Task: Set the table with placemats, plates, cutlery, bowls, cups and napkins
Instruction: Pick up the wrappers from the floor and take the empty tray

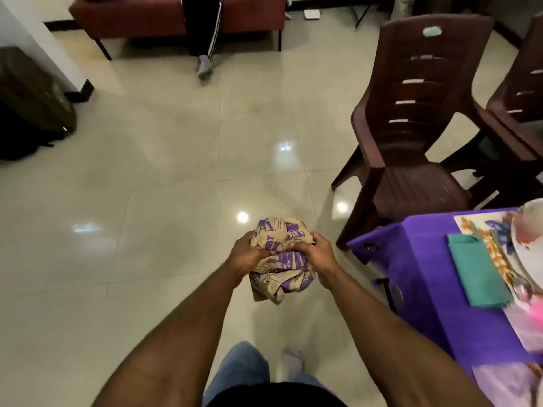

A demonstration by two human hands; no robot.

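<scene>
Head view, looking down past both forearms to a glossy tiled floor (152,177). The left hand (245,254) and the right hand (318,254) are raised in front of the body, each with fingers curled into a crumpled tan bag printed in purple (279,259); the bag is bunched between the two hands, gripped at its left and right sides, and hangs in the air above the floor, well apart from the table. The table (423,277), covered with a purple cloth, enters at the lower right of the view. Near its far corner lies a patterned placemat (482,227). A folded teal napkin (476,271) lies on the placemat's left part, towards the table's left edge. Just beside the napkin, on its right, a spoon (521,284) rests on the placemat. A plate (529,245) sits further right, cut off by the frame edge and blurred. A pink object at the right frame edge is too blurred to identify. A second placemat (505,380) shows faintly at the table's near edge. A dark brown plastic chair (417,113) stands beyond the table's far corner, with another partly visible to its right. At the top, a person's leg in dark striped trousers (205,30) is in front of a red bench (132,22).
</scene>
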